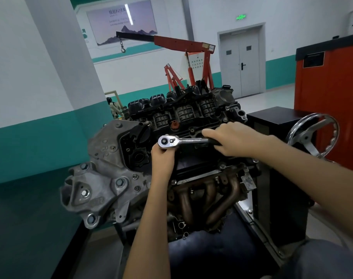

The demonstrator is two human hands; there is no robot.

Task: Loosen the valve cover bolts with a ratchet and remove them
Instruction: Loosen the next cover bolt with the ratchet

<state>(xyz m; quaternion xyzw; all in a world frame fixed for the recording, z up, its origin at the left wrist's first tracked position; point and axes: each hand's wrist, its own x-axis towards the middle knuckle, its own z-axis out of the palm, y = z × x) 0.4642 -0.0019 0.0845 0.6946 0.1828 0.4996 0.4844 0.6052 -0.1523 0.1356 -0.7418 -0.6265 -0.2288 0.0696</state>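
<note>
A chrome ratchet (183,141) lies level over the black valve cover (191,158) of an engine on a stand. My right hand (234,137) grips the ratchet's black handle. My left hand (163,158) is curled under the ratchet head, around whatever hangs below it; the socket and the bolt there are hidden by my fingers. Other bolts show along the cover's edges, one at the near rim (222,165) and one at the far right (225,119).
The grey timing cover (103,178) sits to the left, the rusty exhaust manifold (207,196) below. A chrome handwheel (312,135) juts out at right beside a red cabinet (332,97). A red engine hoist (191,57) stands behind.
</note>
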